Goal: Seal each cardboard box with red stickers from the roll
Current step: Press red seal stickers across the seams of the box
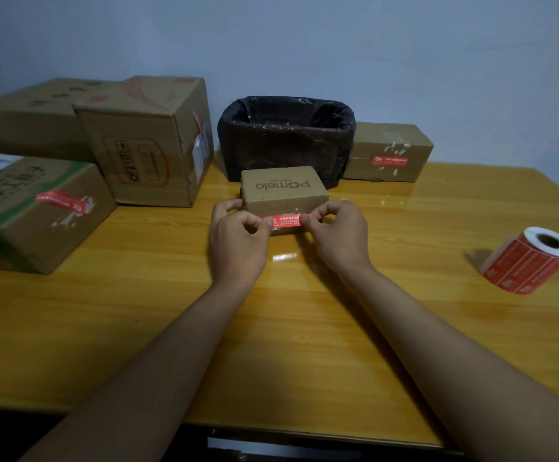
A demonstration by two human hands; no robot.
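Observation:
A small cardboard box (283,191) printed "Pomelo" sits at the middle of the wooden table (305,328). A red sticker (286,220) lies across the box's near face. My left hand (238,240) pinches the sticker's left end, and my right hand (338,231) pinches its right end. The roll of red stickers (531,260) lies on its side at the table's right, away from both hands.
Three larger cardboard boxes (144,141) stand at the left; the nearest one (34,211) carries a red sticker. A bin lined with a black bag (286,138) stands behind the small box. Another stickered box (388,151) is at the back right.

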